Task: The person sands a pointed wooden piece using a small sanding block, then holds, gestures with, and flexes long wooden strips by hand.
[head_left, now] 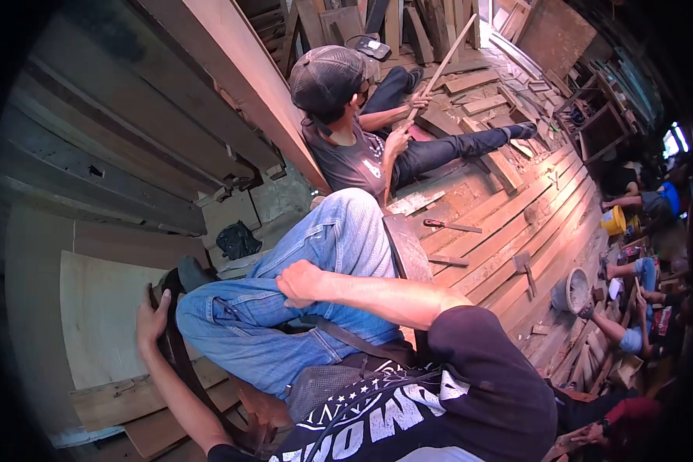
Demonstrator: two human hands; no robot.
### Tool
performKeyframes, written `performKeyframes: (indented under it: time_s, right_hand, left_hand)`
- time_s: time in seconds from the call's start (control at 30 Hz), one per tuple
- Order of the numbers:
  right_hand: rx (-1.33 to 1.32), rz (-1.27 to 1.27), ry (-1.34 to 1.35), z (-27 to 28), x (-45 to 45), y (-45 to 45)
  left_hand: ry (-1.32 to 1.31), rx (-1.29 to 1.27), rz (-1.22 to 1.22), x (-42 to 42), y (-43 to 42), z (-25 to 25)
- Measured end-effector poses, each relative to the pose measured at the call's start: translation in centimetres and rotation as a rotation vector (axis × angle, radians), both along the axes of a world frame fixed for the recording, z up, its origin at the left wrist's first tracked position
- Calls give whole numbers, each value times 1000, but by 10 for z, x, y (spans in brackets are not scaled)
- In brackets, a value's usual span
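Note:
My left hand (153, 315) lies against a dark, curved piece (185, 350) beside my bent knee, its fingers stretched out and apart. What the piece belongs to, I cannot tell. Across my lap comes my right forearm, and my right hand (302, 283) rests as a loose fist on my blue jeans (231, 319). Its fingertips are curled underneath and nothing shows in it. A dark strap (343, 339) and a mesh pouch (327, 385) lie over my lap.
A co-worker (346, 146) in a cap sits on the plank floor (500, 246), holding a long wooden stick (446, 65). Near them lie a red-handled tool (452, 225), a hammer (524, 273) and wood offcuts (470, 81). A bucket (571, 291) and other people are at right.

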State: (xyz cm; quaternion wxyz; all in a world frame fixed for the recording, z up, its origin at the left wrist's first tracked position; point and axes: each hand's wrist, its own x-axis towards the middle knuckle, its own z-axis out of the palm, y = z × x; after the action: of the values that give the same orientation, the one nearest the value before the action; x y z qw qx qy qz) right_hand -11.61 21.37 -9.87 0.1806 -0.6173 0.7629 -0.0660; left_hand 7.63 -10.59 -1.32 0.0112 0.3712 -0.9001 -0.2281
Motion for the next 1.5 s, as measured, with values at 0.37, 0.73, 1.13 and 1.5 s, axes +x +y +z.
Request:
performKeyframes:
  time_s: [0.37,0.73,1.13,1.5]
  right_hand:
    - [-550,-851,-381,73,-188,113]
    - [-229,-1721,-566,-88,-388,234]
    - [-308,-1928,-636,-155,-418,247]
    - [-328,-1953,-531,-179,-441,253]
  left_hand:
    - [-22,-80,59,1,8,-4]
    - [-37,-146,201,-15,17,-7]
    - [-221,-187,311,-33,14,-5]
    - [-338,-275,336,-43,18,-1]
